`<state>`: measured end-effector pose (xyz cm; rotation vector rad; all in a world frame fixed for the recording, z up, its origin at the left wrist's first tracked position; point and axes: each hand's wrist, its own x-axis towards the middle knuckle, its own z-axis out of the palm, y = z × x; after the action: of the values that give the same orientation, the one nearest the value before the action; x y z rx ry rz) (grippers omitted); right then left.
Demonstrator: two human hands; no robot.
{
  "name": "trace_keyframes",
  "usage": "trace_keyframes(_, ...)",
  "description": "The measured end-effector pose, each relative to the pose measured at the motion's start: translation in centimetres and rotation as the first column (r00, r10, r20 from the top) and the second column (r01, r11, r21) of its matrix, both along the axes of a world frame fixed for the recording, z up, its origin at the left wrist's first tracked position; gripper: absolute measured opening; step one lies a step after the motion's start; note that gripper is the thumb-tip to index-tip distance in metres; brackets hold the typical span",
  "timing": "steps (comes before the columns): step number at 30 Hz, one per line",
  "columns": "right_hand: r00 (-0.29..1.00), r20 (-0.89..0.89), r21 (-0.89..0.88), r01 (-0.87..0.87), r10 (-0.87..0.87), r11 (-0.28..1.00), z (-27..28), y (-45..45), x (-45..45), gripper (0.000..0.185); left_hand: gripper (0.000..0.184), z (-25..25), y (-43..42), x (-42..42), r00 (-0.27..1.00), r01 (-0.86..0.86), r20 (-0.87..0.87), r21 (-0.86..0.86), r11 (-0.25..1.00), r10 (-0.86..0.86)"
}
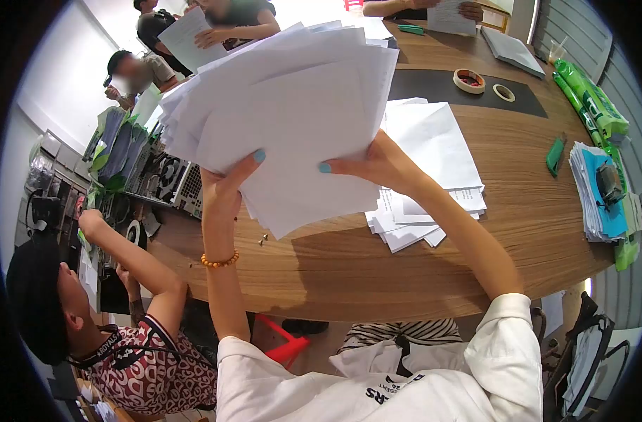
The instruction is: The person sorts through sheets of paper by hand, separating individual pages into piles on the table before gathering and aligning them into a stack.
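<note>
A thick, fanned-out stack of white paper sheets is held up above the table between both my hands. My left hand grips its lower left edge, thumb on top and fingers hidden beneath. On the lower right side my right hand pinches the same stack, thumb across the face of the top sheet. The sheets' edges are uneven and turned at different angles. Beneath my right forearm, a loose pile of printed papers lies on the wooden table.
Two tape rolls rest on a dark mat. A green cutter lies to the right, near clipped papers and green packages. A person sits at my left by an opened computer case; others hold papers across the table.
</note>
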<state>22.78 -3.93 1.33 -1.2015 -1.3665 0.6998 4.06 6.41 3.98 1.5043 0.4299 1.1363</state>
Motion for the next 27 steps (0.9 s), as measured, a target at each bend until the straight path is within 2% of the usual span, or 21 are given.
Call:
trace_keyframes(6, 0.995, -0.085, 0.058, -0.045, 0.050, 0.997, -2.5, 1.9, -0.1, 0.041, 0.042, -1.7, 1.7, 0.1, 0.999, 0.030, 0.038, 0.099, 0.995, -0.034)
trace_keyframes(8, 0.952, -0.295, 0.071, -0.066, 0.084, 0.995, -3.4, 2.5, -0.1, 0.043, 0.046, -2.7, 3.1, -0.1, 0.998, 0.005, -0.061, -0.169, 0.986, -0.016)
trace_keyframes(9, 0.952, -0.296, 0.077, -0.063, 0.083, 0.995, -3.2, 2.5, -0.1, 0.043, 0.046, -2.9, 2.9, -0.3, 0.998, 0.008, -0.062, -0.163, 0.987, -0.018)
trace_keyframes(11, 0.789, -0.615, -0.123, -0.092, -0.003, 0.988, -2.8, 2.5, 0.1, 0.043, 0.050, -3.8, 1.8, -1.1, 0.973, 0.107, -0.128, -0.486, 0.867, -0.192)
trace_keyframes(12, 0.790, -0.613, -0.120, -0.089, -0.003, 0.989, -3.2, 2.6, 0.3, 0.043, 0.050, -4.1, 1.7, -0.9, 0.973, 0.110, -0.126, -0.483, 0.869, -0.193)
trace_keyframes(14, 0.851, -0.521, -0.157, -0.015, -0.070, 0.987, -4.4, 3.0, 0.7, 0.045, 0.051, -4.9, 1.6, -0.3, 0.908, 0.178, -0.256, -0.483, 0.857, -0.332)
trace_keyframes(15, 0.852, -0.519, -0.157, -0.014, -0.070, 0.987, -4.4, 3.0, 0.8, 0.045, 0.051, -5.3, 1.6, 0.0, 0.908, 0.178, -0.255, -0.483, 0.857, -0.333)
trace_keyframes(17, 0.964, -0.259, -0.090, 0.035, -0.058, 0.995, -4.4, 2.8, 0.9, 0.044, 0.051, -6.1, 1.5, 0.6, 0.894, 0.114, -0.342, -0.451, 0.885, -0.289)
trace_keyframes(18, 0.964, -0.258, -0.086, 0.035, -0.056, 0.996, -4.4, 2.8, 1.0, 0.044, 0.052, -6.3, 1.2, 0.7, 0.909, 0.085, -0.331, -0.451, 0.888, -0.255)
trace_keyframes(20, 0.996, -0.002, 0.025, 0.085, -0.085, 0.996, -4.4, 2.8, 1.4, 0.043, 0.052, -5.9, 0.6, 0.3, 0.936, 0.089, -0.276, -0.416, 0.905, -0.219)
trace_keyframes(21, 0.996, -0.002, 0.032, 0.088, -0.088, 0.996, -3.9, 2.5, 1.9, 0.043, 0.052, -5.7, 0.4, 0.1, 0.958, 0.091, -0.219, -0.385, 0.918, -0.187)
trace_keyframes(22, 0.989, -0.140, -0.138, -0.072, 0.052, 0.988, -3.4, 2.1, 2.7, 0.046, 0.052, -5.7, 0.4, -0.4, 0.958, 0.094, -0.218, -0.380, 0.920, -0.188)
trace_keyframes(23, 0.942, -0.294, -0.280, -0.248, 0.163, 0.927, -2.9, 1.9, 3.1, 0.048, 0.052, -5.7, 0.5, -1.0, 0.962, 0.107, -0.193, -0.381, 0.918, -0.192)
trace_keyframes(24, 0.890, -0.423, -0.215, -0.282, 0.171, 0.935, -3.1, 1.9, 2.9, 0.049, 0.052, -5.6, 0.6, -1.2, 0.966, 0.120, -0.166, -0.381, 0.917, -0.196)
trace_keyframes(27, 0.887, -0.450, -0.228, -0.229, 0.106, 0.946, -3.3, 1.8, 2.7, 0.048, 0.051, -5.7, 0.1, -1.0, 0.966, 0.125, -0.161, -0.389, 0.913, -0.200)
